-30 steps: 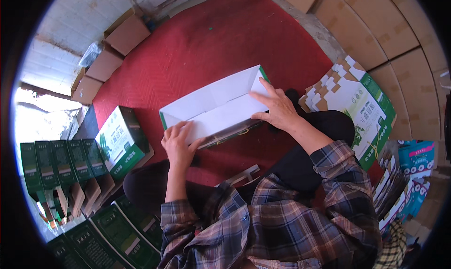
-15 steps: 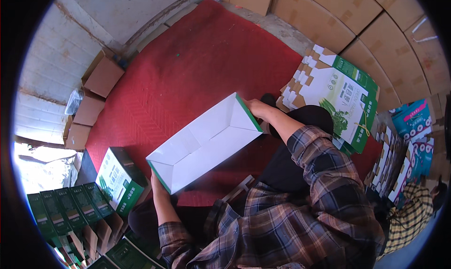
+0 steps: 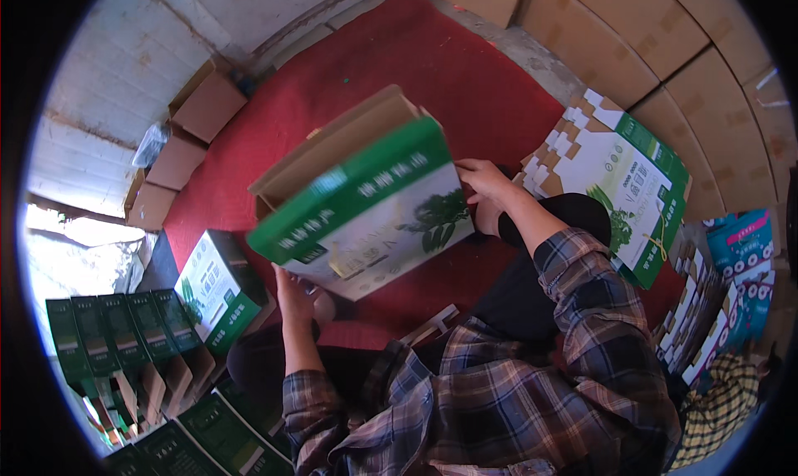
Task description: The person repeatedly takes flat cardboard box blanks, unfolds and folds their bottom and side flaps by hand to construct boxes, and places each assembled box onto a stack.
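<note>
A green and white printed cardboard box is tilted in front of me, its open side with brown inner walls turned away and up. My left hand is closed on its lower left corner, with some of the fingers hidden beneath it. At the box's right end, my right hand grips the edge. Beside my left knee stands another green and white box, upright on the floor.
A red mat covers the floor. Flat printed cartons are stacked at right, before large brown boxes. Rows of dark green boxes stand at lower left, open brown boxes along the left wall. A person's checked sleeve shows at lower right.
The box has been turned over in my hands: its plain white face was up, and now the printed side and brown opening show. The view has shifted slightly.
</note>
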`<action>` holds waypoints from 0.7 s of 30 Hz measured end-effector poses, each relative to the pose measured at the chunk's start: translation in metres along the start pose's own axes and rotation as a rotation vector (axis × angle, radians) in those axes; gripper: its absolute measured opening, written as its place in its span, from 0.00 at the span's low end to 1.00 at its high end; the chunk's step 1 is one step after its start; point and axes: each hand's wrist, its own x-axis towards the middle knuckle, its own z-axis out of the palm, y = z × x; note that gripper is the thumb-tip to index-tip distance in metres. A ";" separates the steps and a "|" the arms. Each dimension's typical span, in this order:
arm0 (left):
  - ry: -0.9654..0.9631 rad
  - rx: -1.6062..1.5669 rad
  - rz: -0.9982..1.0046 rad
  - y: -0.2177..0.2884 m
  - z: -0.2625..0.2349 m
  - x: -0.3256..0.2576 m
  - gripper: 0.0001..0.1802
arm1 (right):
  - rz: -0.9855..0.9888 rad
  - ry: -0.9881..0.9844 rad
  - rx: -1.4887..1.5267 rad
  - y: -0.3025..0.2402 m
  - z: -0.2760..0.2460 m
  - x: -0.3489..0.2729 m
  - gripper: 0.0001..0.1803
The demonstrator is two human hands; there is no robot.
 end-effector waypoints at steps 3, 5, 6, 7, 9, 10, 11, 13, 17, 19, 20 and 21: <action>-0.240 0.249 0.119 -0.039 -0.075 0.039 0.38 | 0.012 -0.089 -0.081 0.011 0.010 -0.002 0.25; -0.300 0.604 0.295 -0.053 -0.134 0.064 0.34 | 0.039 -0.119 -0.117 0.014 0.021 0.003 0.23; -0.300 0.595 0.285 -0.054 -0.118 0.059 0.34 | 0.074 -0.082 -0.164 0.021 0.017 0.006 0.20; -0.206 0.623 0.201 -0.056 -0.099 0.055 0.31 | 0.082 -0.081 -0.173 0.027 0.012 0.009 0.20; -0.115 0.653 0.115 -0.037 -0.039 0.033 0.28 | 0.182 -0.013 -0.257 0.039 0.002 0.016 0.20; -0.030 0.493 0.080 -0.025 -0.006 0.019 0.26 | 0.201 0.018 -0.289 0.047 -0.005 0.022 0.20; 0.073 0.329 0.050 -0.017 0.005 0.010 0.23 | 0.200 0.003 -0.292 0.043 -0.001 0.021 0.20; 0.051 0.386 0.254 -0.011 -0.003 0.015 0.21 | 0.107 0.031 -0.239 0.034 0.001 0.019 0.19; -0.030 0.350 0.340 0.009 0.014 -0.002 0.24 | 0.087 0.058 -0.102 -0.001 -0.001 0.002 0.19; -0.074 0.407 0.222 0.004 0.011 -0.002 0.25 | 0.064 0.004 -0.134 -0.008 0.003 0.001 0.22; -0.098 0.385 0.184 0.002 0.013 -0.002 0.28 | 0.026 -0.021 -0.117 -0.008 0.001 -0.001 0.23; -0.093 0.381 0.180 0.002 0.014 -0.002 0.28 | -0.013 -0.048 -0.100 -0.007 -0.001 -0.002 0.23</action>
